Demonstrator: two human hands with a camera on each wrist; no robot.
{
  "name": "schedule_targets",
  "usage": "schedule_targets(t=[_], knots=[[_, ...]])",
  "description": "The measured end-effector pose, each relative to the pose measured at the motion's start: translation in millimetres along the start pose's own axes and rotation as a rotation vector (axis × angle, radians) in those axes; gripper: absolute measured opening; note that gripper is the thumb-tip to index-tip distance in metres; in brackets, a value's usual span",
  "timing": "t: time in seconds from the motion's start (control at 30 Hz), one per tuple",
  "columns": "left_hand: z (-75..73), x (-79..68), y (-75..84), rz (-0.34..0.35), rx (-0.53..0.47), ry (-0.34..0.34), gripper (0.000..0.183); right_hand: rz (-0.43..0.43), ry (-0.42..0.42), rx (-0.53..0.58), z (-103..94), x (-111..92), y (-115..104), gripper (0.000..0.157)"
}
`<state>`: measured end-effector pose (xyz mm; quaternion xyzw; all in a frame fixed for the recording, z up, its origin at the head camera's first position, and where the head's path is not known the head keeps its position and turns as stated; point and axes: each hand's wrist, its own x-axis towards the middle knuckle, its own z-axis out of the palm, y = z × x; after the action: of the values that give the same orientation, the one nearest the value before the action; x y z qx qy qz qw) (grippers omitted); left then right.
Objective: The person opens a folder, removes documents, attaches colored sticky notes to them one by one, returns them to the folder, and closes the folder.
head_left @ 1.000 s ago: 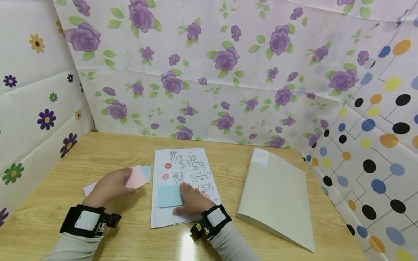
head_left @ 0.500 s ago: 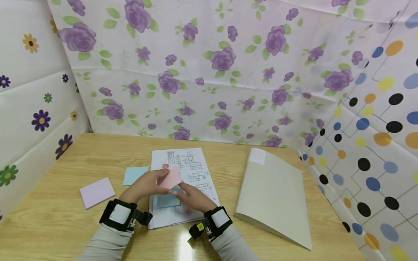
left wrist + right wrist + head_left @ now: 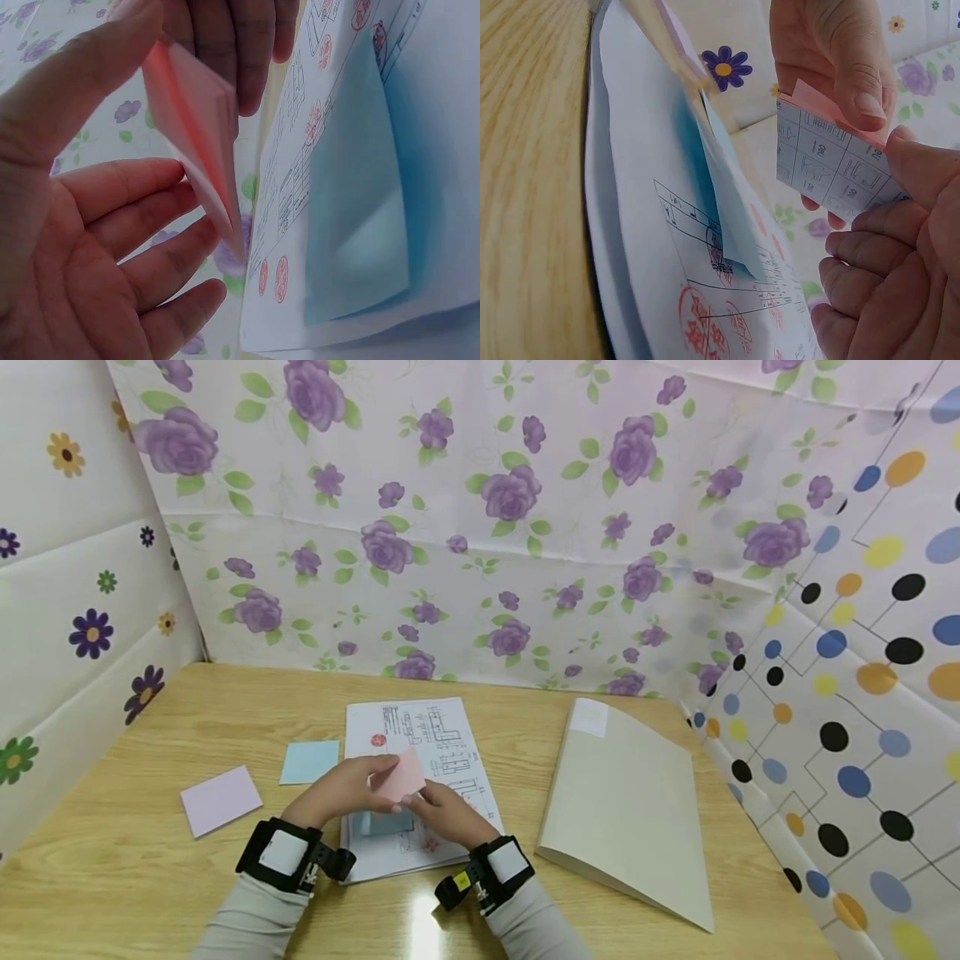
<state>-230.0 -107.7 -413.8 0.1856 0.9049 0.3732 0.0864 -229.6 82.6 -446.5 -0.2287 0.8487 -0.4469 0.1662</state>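
Over the printed sheets, my left hand (image 3: 337, 795) grips a pink sticky-note pad (image 3: 401, 775) between thumb and fingers. My right hand (image 3: 453, 818) pinches the pad's near right corner. In the left wrist view a gap shows between layers of the pink pad (image 3: 196, 112). The right wrist view shows its underside (image 3: 817, 157), printed with small diagrams. Beneath the hands, a blue sticky note (image 3: 384, 823) lies on the sheets (image 3: 401, 858), which carry line drawings and red stamps. The blue note (image 3: 356, 217) curls up from the paper along one side.
Left of the sheets lie a light blue sticky pad (image 3: 308, 762) and a lilac one (image 3: 221, 802) on the wooden table (image 3: 135, 877). To the right rests a large cream folder (image 3: 630, 810) with a white label. Patterned cloth (image 3: 450, 568) walls the back and sides.
My left hand has carried the pink pad rightward from beside the sheets to above them. The right hand has left the blue note and taken the pad's corner. The lilac pad is now uncovered.
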Motion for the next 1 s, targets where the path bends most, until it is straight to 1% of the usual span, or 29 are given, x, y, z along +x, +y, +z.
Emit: schedule_targets(t=[0.1, 0.17, 0.3, 0.37, 0.43, 0.63, 0.7, 0.87, 0.93, 1.0], knots=[[-2.4, -1.2, -2.2, 0.015, -0.005, -0.017, 0.077, -0.007, -0.010, 0.011, -0.1, -1, 0, 0.041], [-4.0, -1.7, -4.9, 0.037, -0.002, -0.031, 0.075, -0.014, -0.018, 0.017, -0.6, -1, 0, 0.041], [-5.2, -3.7, -8.8, 0.083, -0.022, -0.042, 0.064, -0.065, -0.040, 0.001, -0.8, 0, -1, 0.042], [-3.7, -4.2, -8.8, 0.087, -0.050, -0.040, 0.059, -0.086, -0.039, -0.004, -0.5, 0, 0, 0.041], [-0.9, -4.3, -7.6, 0.092, -0.052, -0.014, 0.057, -0.098, -0.030, -0.007, 0.3, 0, 0, 0.040], [9.3, -0.6, -0.9, 0.128, 0.009, 0.095, 0.049, -0.123, 0.020, 0.031, 2.5, 2, -2, 0.039], [11.3, -0.1, 2.1, 0.125, 0.001, 0.115, 0.045, -0.122, 0.034, 0.045, 3.2, 2, -3, 0.041], [13.3, -1.3, 6.8, 0.076, -0.046, 0.130, 0.041, -0.100, 0.054, 0.051, 2.2, -3, -13, 0.042], [13.2, -1.5, 6.9, 0.063, -0.050, 0.127, 0.041, -0.101, 0.060, 0.054, -0.3, -8, -20, 0.042], [12.7, -1.2, 7.3, 0.060, -0.030, 0.127, 0.041, -0.124, 0.072, 0.054, -2.7, -11, -25, 0.045]])
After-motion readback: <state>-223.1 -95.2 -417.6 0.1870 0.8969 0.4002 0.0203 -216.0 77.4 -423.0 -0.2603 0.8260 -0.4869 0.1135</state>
